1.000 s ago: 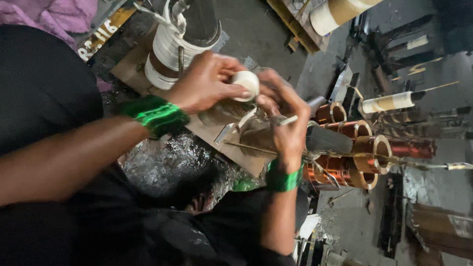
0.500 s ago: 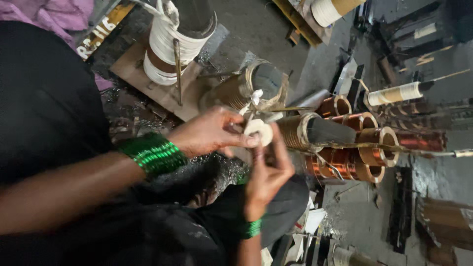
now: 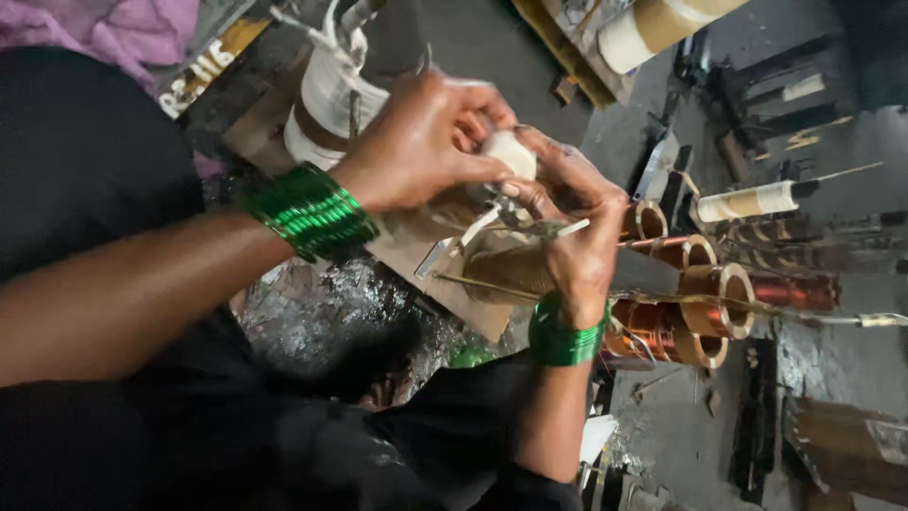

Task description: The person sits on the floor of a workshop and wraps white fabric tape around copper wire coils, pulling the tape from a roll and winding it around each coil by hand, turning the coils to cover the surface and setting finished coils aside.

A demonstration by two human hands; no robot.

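Note:
My left hand (image 3: 426,142) comes in from the left with green bangles on the wrist. Its fingers are closed on a small white tape roll (image 3: 511,151). My right hand (image 3: 572,232) rises from below, also with green bangles, and its fingertips meet the roll. It pinches a thin white tape strip (image 3: 570,227) that sticks out to the right. Just under both hands lies a brown paper-wrapped coil (image 3: 506,270) on a wooden board (image 3: 454,293). Motion blur hides the exact finger contact.
A large white-wrapped coil (image 3: 326,104) stands behind my left hand. Several copper wire coils (image 3: 705,284) lie in a row at the right, with a paper-wrapped rod (image 3: 757,201) beyond them. A cardboard roll (image 3: 653,28) sits at the top. Shiny scraps (image 3: 312,312) cover the floor.
Both hands have moved up and to the right with the white roll, from lower in front of the brown coil back to above it. The view is much as it was a second ago.

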